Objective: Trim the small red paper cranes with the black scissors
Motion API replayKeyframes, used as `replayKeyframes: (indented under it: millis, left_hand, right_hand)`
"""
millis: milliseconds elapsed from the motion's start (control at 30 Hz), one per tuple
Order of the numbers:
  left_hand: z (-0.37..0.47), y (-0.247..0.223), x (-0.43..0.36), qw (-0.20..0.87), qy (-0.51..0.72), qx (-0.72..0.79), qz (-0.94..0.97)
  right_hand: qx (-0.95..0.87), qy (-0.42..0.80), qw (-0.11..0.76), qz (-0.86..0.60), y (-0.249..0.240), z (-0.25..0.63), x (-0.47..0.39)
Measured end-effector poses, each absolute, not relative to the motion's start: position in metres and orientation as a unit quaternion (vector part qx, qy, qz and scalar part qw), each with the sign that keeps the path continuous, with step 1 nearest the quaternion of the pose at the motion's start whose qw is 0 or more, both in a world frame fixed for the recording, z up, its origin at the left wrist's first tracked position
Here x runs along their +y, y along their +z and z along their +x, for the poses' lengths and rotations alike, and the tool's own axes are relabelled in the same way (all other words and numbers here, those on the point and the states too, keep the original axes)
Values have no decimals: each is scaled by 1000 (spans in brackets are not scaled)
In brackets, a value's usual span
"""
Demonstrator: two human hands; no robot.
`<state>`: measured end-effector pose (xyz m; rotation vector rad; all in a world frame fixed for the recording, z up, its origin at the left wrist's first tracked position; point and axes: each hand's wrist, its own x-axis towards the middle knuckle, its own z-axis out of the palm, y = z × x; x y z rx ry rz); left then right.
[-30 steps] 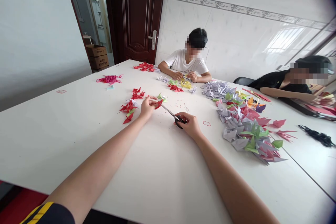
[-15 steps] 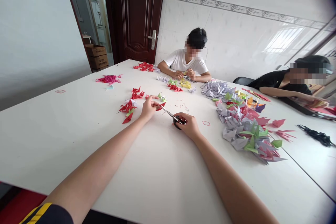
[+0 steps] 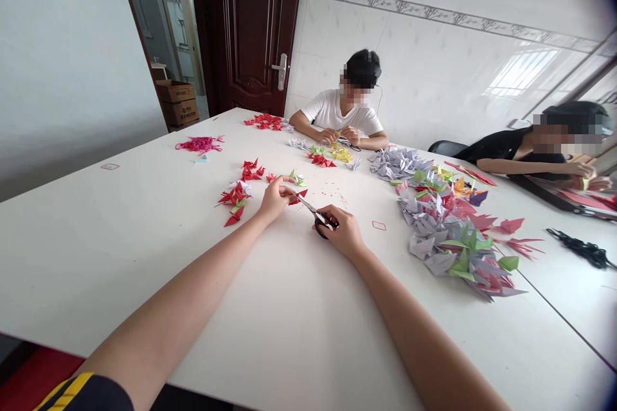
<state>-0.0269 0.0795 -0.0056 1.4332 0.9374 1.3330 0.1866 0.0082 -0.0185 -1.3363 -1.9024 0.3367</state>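
My left hand (image 3: 278, 199) pinches a red paper crane (image 3: 299, 196), part of it hidden behind the fingers. Black-handled scissors (image 3: 324, 223) are in my right hand (image 3: 343, 228), with fingers in the loops. The blades point up and left and reach the crane at my left fingertips. Small paper scraps (image 3: 335, 194) lie scattered just beyond the scissors. Left of my left hand sits a group of red paper cranes (image 3: 236, 194) with some white and green ones among them.
A large heap of cranes (image 3: 438, 225), mostly pale grey, pink and green, covers the table's right side. A pink tangle of string (image 3: 200, 144) lies at the left. Across the table sits a person in white (image 3: 337, 112); another in black (image 3: 520, 148) sits at the right.
The scissors' handles have shifted slightly left, and the loops sit further apart. My left hand stays nearly in place. At the right, the co-worker's hands have lifted a yellow-green paper.
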Motion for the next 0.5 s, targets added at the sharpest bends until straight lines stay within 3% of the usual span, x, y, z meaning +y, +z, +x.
replayKeyframes:
  millis: [500]
  left_hand:
    - [-26, -6, 78, 483, 538, 370, 584]
  right_hand:
    - [-750, 122, 380, -527, -16, 181, 5]
